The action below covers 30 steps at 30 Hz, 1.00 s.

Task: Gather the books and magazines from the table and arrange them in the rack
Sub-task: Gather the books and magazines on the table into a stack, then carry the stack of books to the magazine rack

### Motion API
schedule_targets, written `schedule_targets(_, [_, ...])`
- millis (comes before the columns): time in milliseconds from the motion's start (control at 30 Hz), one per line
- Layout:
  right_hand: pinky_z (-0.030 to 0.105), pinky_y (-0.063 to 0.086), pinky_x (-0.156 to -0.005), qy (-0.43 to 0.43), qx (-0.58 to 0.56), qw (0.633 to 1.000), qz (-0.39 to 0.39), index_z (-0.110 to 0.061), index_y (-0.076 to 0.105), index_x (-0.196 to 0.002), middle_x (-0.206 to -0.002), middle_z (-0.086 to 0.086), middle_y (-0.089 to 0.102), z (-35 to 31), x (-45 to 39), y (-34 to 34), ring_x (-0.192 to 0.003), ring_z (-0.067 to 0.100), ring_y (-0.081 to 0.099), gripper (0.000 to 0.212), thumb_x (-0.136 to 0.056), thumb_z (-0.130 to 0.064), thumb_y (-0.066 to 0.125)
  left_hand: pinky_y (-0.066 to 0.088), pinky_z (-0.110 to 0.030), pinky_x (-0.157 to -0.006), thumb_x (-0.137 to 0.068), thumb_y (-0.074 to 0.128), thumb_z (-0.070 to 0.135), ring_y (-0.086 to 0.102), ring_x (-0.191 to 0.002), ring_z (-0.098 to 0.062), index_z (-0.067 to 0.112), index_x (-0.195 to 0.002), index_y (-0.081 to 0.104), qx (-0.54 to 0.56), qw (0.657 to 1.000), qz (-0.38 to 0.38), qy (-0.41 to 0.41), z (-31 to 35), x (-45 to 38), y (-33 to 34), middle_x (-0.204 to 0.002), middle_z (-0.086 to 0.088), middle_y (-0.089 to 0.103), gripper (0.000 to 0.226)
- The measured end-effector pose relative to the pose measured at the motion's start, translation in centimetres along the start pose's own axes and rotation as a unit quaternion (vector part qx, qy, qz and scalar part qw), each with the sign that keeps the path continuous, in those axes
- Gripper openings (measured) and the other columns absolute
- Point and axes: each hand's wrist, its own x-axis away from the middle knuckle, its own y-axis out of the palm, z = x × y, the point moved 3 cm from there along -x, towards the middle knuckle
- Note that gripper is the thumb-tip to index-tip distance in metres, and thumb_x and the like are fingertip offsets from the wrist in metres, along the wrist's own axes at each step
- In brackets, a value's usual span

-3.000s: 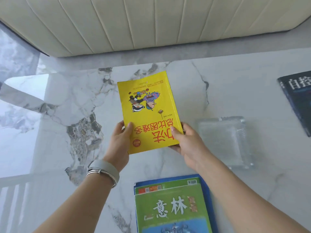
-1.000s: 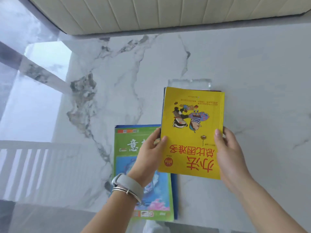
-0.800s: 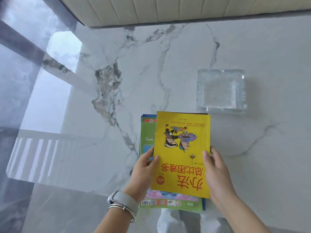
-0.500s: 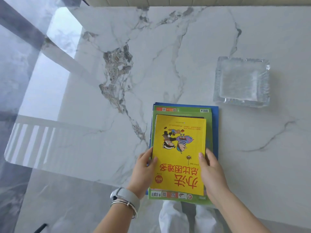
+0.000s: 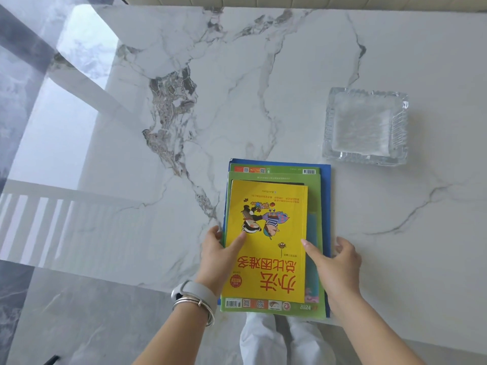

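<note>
A yellow book (image 5: 266, 227) with red characters lies on top of a pile at the marble table's (image 5: 237, 101) near edge. Under it are green magazines (image 5: 314, 201) and a larger blue book (image 5: 327, 206) at the bottom. My left hand (image 5: 214, 259) holds the pile's left edge, thumb on the yellow cover. My right hand (image 5: 336, 270) grips the right edge, thumb on the green magazine and fingers around the blue book's side. No rack is in view.
A square clear glass ashtray (image 5: 366, 127) stands on the table to the far right of the pile. The table's left edge runs diagonally at the left, with grey floor (image 5: 79, 312) below. My white trousers show under the pile.
The yellow book came down from my two hands onto the green magazines and blue book. My hands then slid outward from the yellow book to the edges of the whole pile.
</note>
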Motion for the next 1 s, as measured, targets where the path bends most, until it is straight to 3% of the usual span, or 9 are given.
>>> schedule_targets(167, [0.049,0.037,-0.103,0.062,-0.037,0.996,-0.049,-0.006,0.039,-0.129,-0.135,0.015,0.043,0.0,-1.5,0.8,-0.124,0.034,0.041,0.098,-0.053,-0.053,0.079,0.052,-0.056,-0.081,-0.075,0.068,0.036,0.065,-0.096,-0.034,0.014,-0.115,0.047,0.061,0.996,-0.042,-0.052,0.6,-0.6,0.0,-0.109,-0.012,0.064,0.051])
schedule_targets(300, [0.046,0.029,-0.107,0.068,-0.052,0.987,-0.139,-0.005,0.019,-0.143,-0.152,0.013,0.025,-1.4,-1.4,0.3,-0.138,0.031,0.026,0.104,-0.065,-0.043,0.076,0.052,-0.061,-0.076,-0.076,0.069,0.027,0.066,-0.092,-0.039,0.011,-0.108,0.049,0.121,0.989,-0.052,-0.06,1.1,0.6,-0.3,-0.1,-0.015,0.065,0.041])
schedule_targets(433, [0.045,0.025,-0.109,0.006,-0.047,0.982,-0.184,-0.011,0.011,-0.146,-0.156,0.008,0.017,-4.0,1.4,-1.3,-0.141,0.028,0.02,0.103,-0.069,-0.039,0.074,0.057,-0.051,-0.066,-0.078,0.067,0.025,0.067,-0.078,-0.033,0.011,-0.104,0.048,0.182,0.98,-0.052,-0.066,1.6,3.8,-1.6,-0.102,-0.015,0.063,0.035])
schedule_targets(733, [0.043,0.027,-0.108,-0.197,-0.01,0.944,-0.265,-0.011,0.022,-0.143,-0.152,0.008,0.027,-19.0,16.4,-5.7,-0.137,0.027,0.028,0.099,-0.065,-0.043,0.075,0.057,-0.036,-0.051,-0.075,0.069,0.027,0.069,-0.065,-0.024,0.016,-0.098,0.048,0.305,0.952,-0.004,0.038,9.3,18.0,-12.4,-0.101,-0.015,0.067,0.033])
schedule_targets(800, [0.042,0.033,-0.105,-0.239,0.006,0.927,-0.288,-0.01,0.034,-0.135,-0.143,0.009,0.041,-22.7,21.0,-6.4,-0.13,0.028,0.039,0.101,-0.054,-0.051,0.078,0.057,-0.034,-0.053,-0.07,0.071,0.031,0.069,-0.067,-0.023,0.016,-0.1,0.047,0.311,0.947,0.009,0.074,11.0,22.0,-16.0,-0.098,-0.014,0.069,0.042])
schedule_targets(900, [0.049,0.038,-0.104,-0.284,0.043,0.903,-0.319,-0.009,0.039,-0.129,-0.135,0.009,0.05,-27.1,28.4,-6.4,-0.123,0.029,0.047,0.125,-0.026,-0.067,0.079,0.058,-0.036,-0.059,-0.068,0.071,0.035,0.069,-0.07,-0.023,0.018,-0.1,0.045,0.327,0.935,0.047,0.127,12.6,28.3,-21.9,-0.092,-0.012,0.071,0.044])
schedule_targets(1000, [0.053,0.04,-0.101,-0.321,0.066,0.875,-0.357,-0.012,0.04,-0.13,-0.133,0.01,0.054,-30.4,34.7,-5.4,-0.121,0.031,0.05,0.132,-0.018,-0.071,0.078,0.059,-0.037,-0.057,-0.06,0.071,0.039,0.07,-0.066,-0.024,0.02,-0.099,0.042,0.369,0.913,0.077,0.155,13.0,33.2,-26.8,-0.085,-0.01,0.072,0.052])
